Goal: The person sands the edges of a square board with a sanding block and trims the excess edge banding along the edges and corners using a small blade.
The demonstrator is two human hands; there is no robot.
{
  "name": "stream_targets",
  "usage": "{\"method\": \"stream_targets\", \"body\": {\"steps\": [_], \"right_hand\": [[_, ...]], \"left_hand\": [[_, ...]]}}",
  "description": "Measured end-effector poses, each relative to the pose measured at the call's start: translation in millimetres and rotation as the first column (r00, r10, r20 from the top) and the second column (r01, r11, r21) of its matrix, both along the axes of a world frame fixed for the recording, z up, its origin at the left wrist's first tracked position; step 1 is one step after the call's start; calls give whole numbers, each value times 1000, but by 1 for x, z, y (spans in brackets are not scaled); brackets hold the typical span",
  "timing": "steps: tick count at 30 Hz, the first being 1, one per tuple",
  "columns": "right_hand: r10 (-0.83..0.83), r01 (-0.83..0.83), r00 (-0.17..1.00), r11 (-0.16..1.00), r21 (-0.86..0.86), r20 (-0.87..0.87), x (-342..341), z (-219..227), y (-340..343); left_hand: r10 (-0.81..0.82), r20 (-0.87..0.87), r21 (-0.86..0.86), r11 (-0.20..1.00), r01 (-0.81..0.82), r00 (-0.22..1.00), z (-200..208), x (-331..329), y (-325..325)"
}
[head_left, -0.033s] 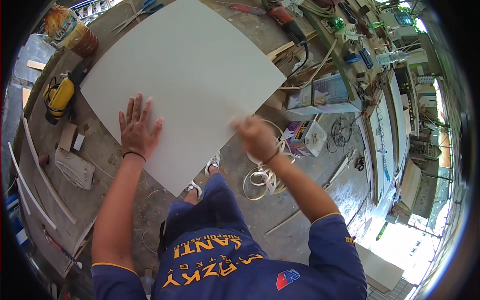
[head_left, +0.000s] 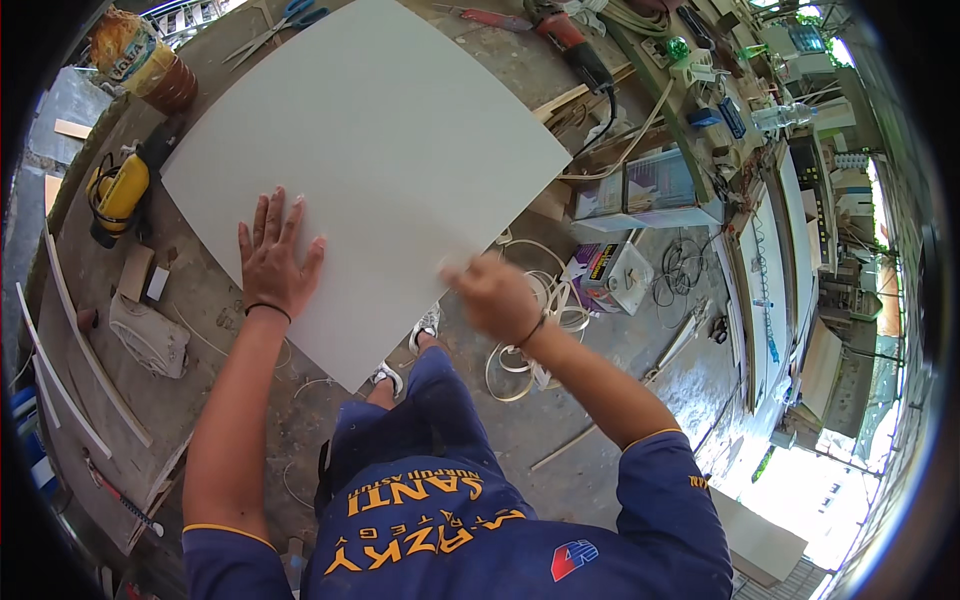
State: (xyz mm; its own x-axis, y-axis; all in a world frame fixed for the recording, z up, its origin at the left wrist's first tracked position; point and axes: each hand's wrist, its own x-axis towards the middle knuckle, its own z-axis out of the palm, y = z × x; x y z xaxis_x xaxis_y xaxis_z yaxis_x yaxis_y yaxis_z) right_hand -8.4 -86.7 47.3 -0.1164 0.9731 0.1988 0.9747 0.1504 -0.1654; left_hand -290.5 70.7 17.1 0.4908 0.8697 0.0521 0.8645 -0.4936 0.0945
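Observation:
A large flat white panel (head_left: pixel 350 130) lies on the workbench, one corner pointing toward me. Spread on its near left part is my left hand (head_left: pixel 278 265), palm down and fingers apart, with a dark band at the wrist. My right hand (head_left: pixel 492 295) is at the panel's near right edge, its fingers curled closed and a little blurred. Whatever those fingers grip, if anything, is hidden or too small to make out. Beneath the panel's near edge my shoes (head_left: pixel 426 322) show on the floor.
Scissors (head_left: pixel 280 30), a plastic jar (head_left: pixel 145 65) and a yellow power tool (head_left: pixel 120 200) lie left of the panel. A red power tool (head_left: pixel 565 45) with a cord is beyond it. Coiled pale strips (head_left: pixel 535 365) and a purple box (head_left: pixel 600 275) sit at the right.
My right hand has moved left and slightly toward me along the panel's near right edge, still closed. The left hand and the panel have stayed put.

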Motion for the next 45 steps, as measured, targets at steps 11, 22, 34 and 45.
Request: {"method": "stream_targets", "body": {"steps": [11,22,34,45], "right_hand": [[-131,131,991,989,73,0,35,-13,11],[-313,310,950,946,98,17,121,3,44],[-328,322,944,941,104,44,116,8,37],[84,-138,898,986,-96,-432,-199,4,-70]], "left_hand": [[21,10,-19,1000,-21,1000,4,5,1],[11,-11,-35,999,-12,1000,7,11,-1],[15,-3,-51,999,-16,1000,8,7,0],[32,30,-32,999,-31,999,5,6,1]]}}
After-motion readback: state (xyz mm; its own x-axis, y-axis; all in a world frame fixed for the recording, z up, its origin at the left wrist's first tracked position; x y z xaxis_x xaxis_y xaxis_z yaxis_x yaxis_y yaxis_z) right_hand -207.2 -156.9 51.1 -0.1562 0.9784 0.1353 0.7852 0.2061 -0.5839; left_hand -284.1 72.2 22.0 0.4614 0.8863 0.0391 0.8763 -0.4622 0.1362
